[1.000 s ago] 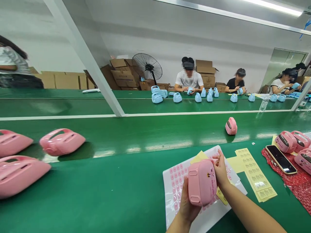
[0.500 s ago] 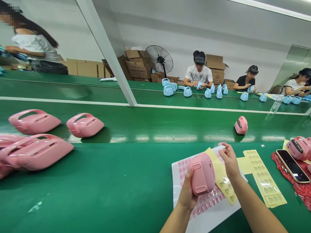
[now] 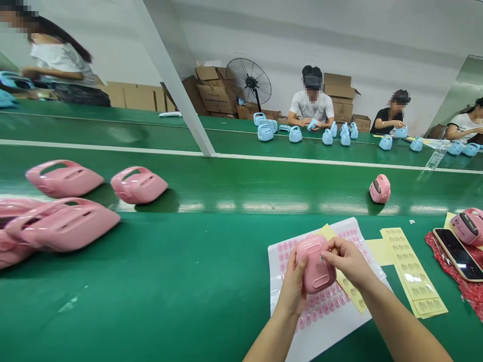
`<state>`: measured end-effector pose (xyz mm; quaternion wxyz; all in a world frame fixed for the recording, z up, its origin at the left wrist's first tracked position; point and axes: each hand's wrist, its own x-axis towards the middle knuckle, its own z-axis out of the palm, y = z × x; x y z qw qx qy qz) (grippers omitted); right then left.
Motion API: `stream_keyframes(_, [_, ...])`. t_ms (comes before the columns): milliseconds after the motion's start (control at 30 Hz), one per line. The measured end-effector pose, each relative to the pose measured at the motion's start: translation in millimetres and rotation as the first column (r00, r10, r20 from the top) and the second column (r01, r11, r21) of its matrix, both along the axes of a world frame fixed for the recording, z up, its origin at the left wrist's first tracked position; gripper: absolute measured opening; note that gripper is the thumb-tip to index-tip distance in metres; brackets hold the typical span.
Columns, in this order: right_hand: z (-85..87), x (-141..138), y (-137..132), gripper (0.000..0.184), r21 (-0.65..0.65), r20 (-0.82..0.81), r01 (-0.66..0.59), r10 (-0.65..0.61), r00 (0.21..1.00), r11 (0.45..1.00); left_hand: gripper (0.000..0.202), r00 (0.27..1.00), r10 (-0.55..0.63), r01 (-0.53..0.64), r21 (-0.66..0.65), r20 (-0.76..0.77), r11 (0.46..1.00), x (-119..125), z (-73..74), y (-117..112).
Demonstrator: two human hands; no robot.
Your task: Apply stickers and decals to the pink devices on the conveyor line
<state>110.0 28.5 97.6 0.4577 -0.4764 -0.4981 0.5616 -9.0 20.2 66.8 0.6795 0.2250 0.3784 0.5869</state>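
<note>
My left hand (image 3: pixel 295 281) is wrapped round the side of a pink plastic casing (image 3: pixel 316 274), whose flat face with two raised bars is turned up toward me. My right hand (image 3: pixel 345 256) is at the casing's right side, thumb and finger pinched on a small clear sticker (image 3: pixel 321 258) against that face. The sticker's edges are hard to make out. Beneath both hands lies a white sheet (image 3: pixel 287 314) with rows of pink stickers. A yellow label strip (image 3: pixel 352 291) on top of it is partly hidden by my right hand and the casing.
Yellow label sheets (image 3: pixel 413 276) lie to the right, beside a phone (image 3: pixel 458 254) on red wrap (image 3: pixel 439 256). Pink casings (image 3: pixel 64 226) stand at left; another pink unit (image 3: pixel 380 189) is farther back. Across the green table, co-workers (image 3: pixel 312 103) handle blue casings (image 3: pixel 295 134).
My right hand has come from the sheet's far edge down to the casing. The casing has turned so its barred face shows more squarely. The whole view has shifted slightly.
</note>
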Motion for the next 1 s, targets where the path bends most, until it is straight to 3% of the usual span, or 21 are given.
stream_keyframes(233, [-4.1, -6.6, -3.5, 0.023, 0.001, 0.017, 0.128, -0.128, 0.992, 0.992, 0.062, 1.0, 0.012, -0.012, -0.005, -0.001, 1.0, 1.3, -5.4, -1.3])
stream_keyframes(433, [-3.6, -5.5, -3.8, 0.022, -0.007, 0.045, 0.095, -0.094, 0.995, 0.995, 0.063, 0.999, 0.04, -0.04, -0.034, 0.014, 0.999, 1.9, -4.8, -2.7])
stream_keyframes(1000, [-8.8, -7.7, -5.9, 0.015, 0.101, 0.176, 0.129, -0.145, 0.974, 0.986, 0.062, 0.999, 0.043, -0.042, -0.033, 0.027, 0.999, 3.7, 0.2, -3.4])
